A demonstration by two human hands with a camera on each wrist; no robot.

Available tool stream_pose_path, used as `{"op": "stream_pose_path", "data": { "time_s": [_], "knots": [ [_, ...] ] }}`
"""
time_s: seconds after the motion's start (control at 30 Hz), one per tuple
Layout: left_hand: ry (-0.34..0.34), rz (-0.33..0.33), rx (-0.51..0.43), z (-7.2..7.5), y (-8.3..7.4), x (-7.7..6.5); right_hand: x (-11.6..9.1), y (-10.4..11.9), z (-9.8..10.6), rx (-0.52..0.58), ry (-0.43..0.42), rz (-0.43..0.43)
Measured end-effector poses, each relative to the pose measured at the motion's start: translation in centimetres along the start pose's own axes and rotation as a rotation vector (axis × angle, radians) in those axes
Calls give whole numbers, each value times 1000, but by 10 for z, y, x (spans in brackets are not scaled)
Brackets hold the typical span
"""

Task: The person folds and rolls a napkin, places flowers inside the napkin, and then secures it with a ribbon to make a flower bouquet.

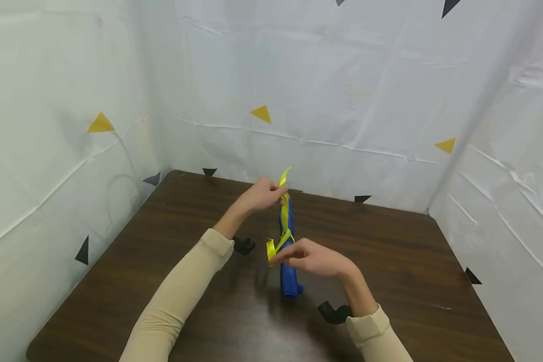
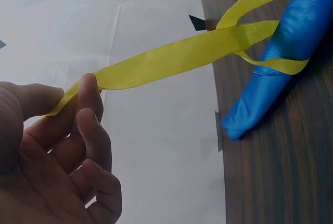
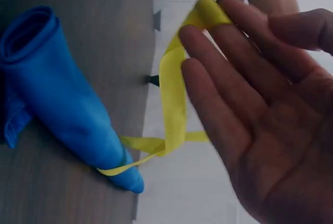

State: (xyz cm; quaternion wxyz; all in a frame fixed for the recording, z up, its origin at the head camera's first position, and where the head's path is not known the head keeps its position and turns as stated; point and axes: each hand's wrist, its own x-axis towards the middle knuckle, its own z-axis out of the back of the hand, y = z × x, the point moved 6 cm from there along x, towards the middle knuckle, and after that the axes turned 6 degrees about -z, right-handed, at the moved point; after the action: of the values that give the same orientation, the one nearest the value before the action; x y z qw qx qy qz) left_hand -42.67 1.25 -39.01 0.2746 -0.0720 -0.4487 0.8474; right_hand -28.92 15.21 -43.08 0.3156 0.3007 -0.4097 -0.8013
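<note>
A roll of blue cloth lies lengthwise on the dark wooden table, its spiral end facing me. Yellow ribbon passes round the roll and crosses over itself on top. Beyond the crossing, my left hand pinches one length between thumb and index finger and draws it up and away from the roll. Nearer to me, my right hand holds the other length at its fingertips. In the right wrist view, that length bends over the nearly straight fingers, tucked between index and middle, with the thumb off it.
White sheeting with yellow and black triangles walls the table at the back and both sides. A black wrist-worn device shows below the right wrist, and another beside the left.
</note>
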Motion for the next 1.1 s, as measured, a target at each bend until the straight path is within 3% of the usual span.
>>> {"op": "stream_pose_path", "data": {
  "time_s": [0.1, 0.2, 0.43, 0.53, 0.77, 1.1],
  "knots": [
    [-3, 0, -7, -1, -2, -1, 0, -2, -3, -13, 23, -31],
    [-4, 8, -13, -1, -3, -1, -1, -7, 5, -21, -30, -72],
    [-8, 13, -25, -2, -5, -2, -7, -36, 48, -45, -393, -105],
    [-10, 18, -35, -2, -6, -3, -6, -51, 58, -89, -487, -150],
    [3, 18, -31, -3, -8, -6, 11, -77, 60, -175, -484, -279],
    [7, 0, -33, -2, -10, -8, 37, -86, 67, -196, -433, -265]
  ]
}}
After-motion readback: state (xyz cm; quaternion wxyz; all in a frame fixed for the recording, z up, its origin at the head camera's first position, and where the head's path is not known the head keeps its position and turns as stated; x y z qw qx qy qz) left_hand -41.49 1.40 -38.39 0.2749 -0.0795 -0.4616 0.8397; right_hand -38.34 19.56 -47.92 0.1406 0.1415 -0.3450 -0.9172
